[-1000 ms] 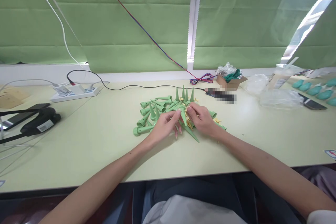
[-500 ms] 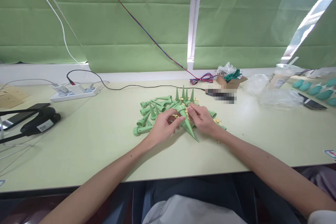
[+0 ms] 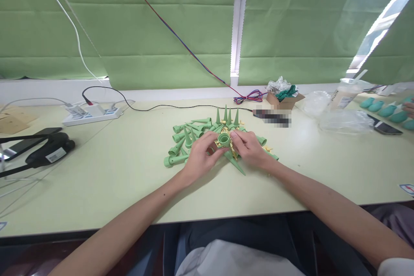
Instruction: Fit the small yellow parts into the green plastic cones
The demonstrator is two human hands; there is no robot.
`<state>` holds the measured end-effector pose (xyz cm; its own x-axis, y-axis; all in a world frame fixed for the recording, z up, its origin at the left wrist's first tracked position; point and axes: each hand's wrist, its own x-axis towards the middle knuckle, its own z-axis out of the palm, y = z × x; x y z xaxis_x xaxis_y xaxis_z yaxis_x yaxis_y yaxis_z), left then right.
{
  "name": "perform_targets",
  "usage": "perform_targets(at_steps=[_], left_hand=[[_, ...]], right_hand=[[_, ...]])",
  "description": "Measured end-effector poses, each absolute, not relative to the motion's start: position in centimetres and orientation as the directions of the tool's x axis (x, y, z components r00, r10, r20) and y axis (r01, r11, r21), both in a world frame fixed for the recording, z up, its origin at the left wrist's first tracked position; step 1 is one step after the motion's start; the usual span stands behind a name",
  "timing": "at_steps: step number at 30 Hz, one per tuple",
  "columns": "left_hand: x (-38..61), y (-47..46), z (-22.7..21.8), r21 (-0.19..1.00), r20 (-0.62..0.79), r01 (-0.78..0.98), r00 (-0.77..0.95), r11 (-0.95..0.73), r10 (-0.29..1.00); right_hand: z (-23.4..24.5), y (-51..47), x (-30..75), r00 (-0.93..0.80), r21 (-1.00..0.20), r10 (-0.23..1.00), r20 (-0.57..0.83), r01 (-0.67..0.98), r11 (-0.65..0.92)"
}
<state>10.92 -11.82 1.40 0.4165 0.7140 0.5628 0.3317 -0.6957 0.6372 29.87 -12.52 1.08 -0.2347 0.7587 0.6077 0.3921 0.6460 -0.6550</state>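
My left hand [image 3: 204,152] is closed around a green plastic watering spike [image 3: 224,139], whose round hollow end faces up toward me. My right hand [image 3: 248,146] is at the right side of that end, thumb and forefinger pinched together. What those fingertips hold, if anything, is too small to make out. Below my hands a pointed green spike [image 3: 236,164] shows, its tip toward the front right. Around and behind lie several more green spikes [image 3: 176,160], some standing point up. Small yellow parts [image 3: 268,149] are scattered among them, partly hidden by my hands.
A power strip [image 3: 92,115] and a black strapped device [image 3: 50,148] are on the left. Toward the back right are a small cardboard box [image 3: 284,101], a drink cup [image 3: 344,95] and plastic bags. Several teal bulb-shaped pieces [image 3: 388,111] stand far right, near another person's hand [image 3: 410,108].
The spike in my left hand has been tilted so its hollow end turns toward me. My right hand stays close to it. Another person's hand has appeared at the right edge.
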Motion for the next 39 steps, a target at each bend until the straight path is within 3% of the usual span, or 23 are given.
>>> perform_targets(at_steps=[11, 18, 26, 32, 39], left_hand=[[11.4, -12.1, 1.7, 0.745, 0.468, 0.340, 0.348, -0.574, 0.813], [11.5, -11.9, 2.2, 0.965, 0.191, 0.074, 0.463, -0.253, 0.865], [11.6, -11.6, 2.5, 0.993, 0.045, -0.112, 0.574, 0.024, 0.817], [11.2, -11.4, 2.2, 0.993, 0.048, -0.114, 0.602, 0.027, 0.797], [11.0, -11.6, 2.6, 0.993, 0.114, -0.035, 0.567, -0.114, 0.816]], right_hand=[[1.0, -12.6, 29.7, -0.165, -0.660, 0.756, 0.634, 0.395, 0.639], [1.1, -12.4, 29.9, -0.160, -0.650, 0.744, 0.648, 0.392, 0.650], [1.1, -12.5, 29.8, -0.252, -0.628, 0.737, 0.627, 0.397, 0.669], [0.9, -12.3, 30.0, -0.281, -0.669, 0.757, 0.590, 0.355, 0.653], [0.9, -12.3, 30.2, -0.309, -0.694, 0.774, 0.553, 0.342, 0.633]])
